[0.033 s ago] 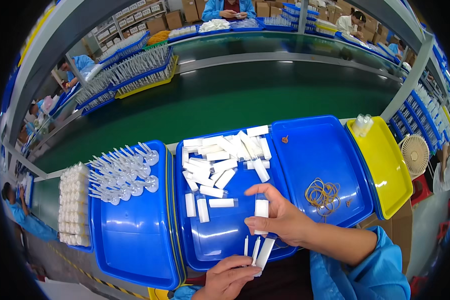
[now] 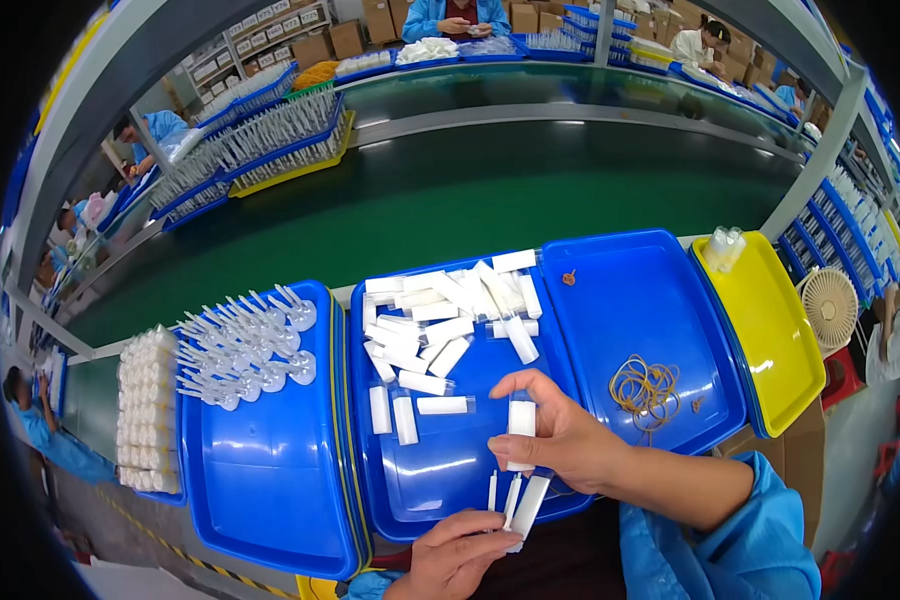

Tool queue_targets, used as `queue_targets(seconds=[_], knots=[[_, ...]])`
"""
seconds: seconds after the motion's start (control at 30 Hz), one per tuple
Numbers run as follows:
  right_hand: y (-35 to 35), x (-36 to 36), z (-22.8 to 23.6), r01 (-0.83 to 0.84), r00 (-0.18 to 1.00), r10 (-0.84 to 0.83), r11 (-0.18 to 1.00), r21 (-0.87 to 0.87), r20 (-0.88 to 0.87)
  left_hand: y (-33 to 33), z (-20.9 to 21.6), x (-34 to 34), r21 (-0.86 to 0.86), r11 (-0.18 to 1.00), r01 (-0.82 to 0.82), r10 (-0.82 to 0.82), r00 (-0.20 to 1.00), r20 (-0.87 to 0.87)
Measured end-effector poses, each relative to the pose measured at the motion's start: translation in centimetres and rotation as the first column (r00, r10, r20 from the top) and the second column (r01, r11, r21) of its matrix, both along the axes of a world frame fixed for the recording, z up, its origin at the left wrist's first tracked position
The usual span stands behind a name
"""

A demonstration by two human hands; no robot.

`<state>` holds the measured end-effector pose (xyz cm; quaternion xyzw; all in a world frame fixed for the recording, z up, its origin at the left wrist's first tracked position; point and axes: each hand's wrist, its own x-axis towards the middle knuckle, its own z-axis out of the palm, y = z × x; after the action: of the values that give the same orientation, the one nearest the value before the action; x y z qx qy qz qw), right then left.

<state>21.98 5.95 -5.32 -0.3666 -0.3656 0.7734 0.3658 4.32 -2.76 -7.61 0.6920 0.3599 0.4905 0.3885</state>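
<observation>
My right hand, its thumb pressed on the front, holds upright a white block in a clear sleeve. Just below, at the near edge of the middle blue tray, my left hand is closed round thin white stems and another white sleeved block, which leans to the right. The bases of the stems are hidden by my fingers. Beyond my hands, several similar white blocks in clear sleeves lie loosely piled in the middle tray.
A left blue tray bears clear-based stemmed pieces, beside stacked white pieces. Rubber bands lie in the right blue tray. Further right are a yellow tray and a fan. A green conveyor runs behind; co-workers sit beyond.
</observation>
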Motion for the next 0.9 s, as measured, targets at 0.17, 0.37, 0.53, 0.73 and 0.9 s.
queue_targets(seconds=[0.17,0.37,0.53,0.73,0.9], knots=[[-0.5,0.2,-0.3,0.036,0.999,-0.035,0.999,0.018,-0.032,-0.1,-0.1,-0.1,0.006,1.0,-0.016,0.016,1.0,-0.004],[-1.0,0.5,-0.5,0.009,1.0,-0.009,1.0,-0.011,-0.008,-0.2,-0.3,-0.3,0.002,1.0,0.005,-0.005,1.0,0.007],[-1.2,2.4,0.7,-0.294,0.88,0.102,0.884,0.364,0.463,-1.3,-1.2,-0.8,-0.147,0.989,0.004,-0.004,1.0,0.0],[-3.7,3.1,1.6,-0.154,0.93,0.059,0.959,0.237,0.362,-0.8,-1.8,-0.9,0.062,0.988,0.14,-0.14,0.99,0.003],[-4.3,3.0,1.6,-0.244,0.91,0.152,0.948,0.203,0.385,-0.9,-2.3,-1.1,0.177,0.965,0.191,-0.182,0.981,-0.065]])
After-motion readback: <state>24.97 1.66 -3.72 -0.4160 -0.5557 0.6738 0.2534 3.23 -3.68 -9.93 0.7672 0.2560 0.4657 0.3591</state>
